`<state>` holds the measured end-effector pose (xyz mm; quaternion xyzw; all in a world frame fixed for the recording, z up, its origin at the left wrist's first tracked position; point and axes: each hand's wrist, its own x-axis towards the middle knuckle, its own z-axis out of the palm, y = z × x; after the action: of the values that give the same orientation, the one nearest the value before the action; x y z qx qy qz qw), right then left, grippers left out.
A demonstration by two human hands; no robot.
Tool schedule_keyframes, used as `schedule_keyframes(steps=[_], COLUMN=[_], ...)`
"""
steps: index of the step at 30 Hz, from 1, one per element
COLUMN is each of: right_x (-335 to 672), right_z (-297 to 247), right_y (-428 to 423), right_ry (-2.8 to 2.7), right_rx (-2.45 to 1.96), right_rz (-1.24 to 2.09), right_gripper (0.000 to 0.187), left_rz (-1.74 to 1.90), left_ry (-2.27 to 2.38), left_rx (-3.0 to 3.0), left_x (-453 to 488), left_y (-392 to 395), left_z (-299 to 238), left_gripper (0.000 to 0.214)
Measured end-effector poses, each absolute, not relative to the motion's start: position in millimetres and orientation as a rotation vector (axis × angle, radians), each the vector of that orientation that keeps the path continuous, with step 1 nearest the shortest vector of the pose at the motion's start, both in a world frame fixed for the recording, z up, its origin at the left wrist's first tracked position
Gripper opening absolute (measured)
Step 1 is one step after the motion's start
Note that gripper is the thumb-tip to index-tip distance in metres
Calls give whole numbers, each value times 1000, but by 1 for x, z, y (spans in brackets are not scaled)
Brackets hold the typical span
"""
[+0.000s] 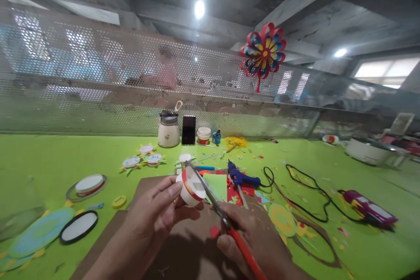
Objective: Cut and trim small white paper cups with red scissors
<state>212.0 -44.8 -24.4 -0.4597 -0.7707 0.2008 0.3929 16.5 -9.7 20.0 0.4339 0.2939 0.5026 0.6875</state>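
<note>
My left hand (154,214) grips a small white paper cup (190,188) with a red band, tilted on its side over the brown card (190,249). My right hand (249,236) is closed on red-handled scissors (226,223). Their blades point up and left and reach the cup's rim. Both hands are close together just above the card at the near edge of the green table (49,157).
A blue glue gun (243,178) with a black cable lies behind the hands amid paper scraps. A purple power strip (369,207) sits to the right. Round paper discs (88,183) lie on the left. A jar (168,130), phone (188,130) and cup stand by the perforated screen, which bears a paper pinwheel (263,52).
</note>
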Motion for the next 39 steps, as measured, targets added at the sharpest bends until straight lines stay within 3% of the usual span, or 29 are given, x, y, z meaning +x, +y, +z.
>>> schedule_keyframes(steps=[12, 29, 39], right_x=[210, 209, 208], right_z=[-27, -29, -27], right_y=[-45, -47, -47], right_ry=[-1940, -1915, -1876], right_rx=[-1214, -1206, -1266], right_rz=[529, 484, 448], right_gripper=[27, 36, 22], left_rz=[1107, 1094, 1142], left_ry=[723, 704, 712], left_rx=[930, 781, 925], left_x=[18, 14, 19], left_y=[-15, -15, -13], left_z=[21, 28, 24], left_gripper=[20, 17, 21])
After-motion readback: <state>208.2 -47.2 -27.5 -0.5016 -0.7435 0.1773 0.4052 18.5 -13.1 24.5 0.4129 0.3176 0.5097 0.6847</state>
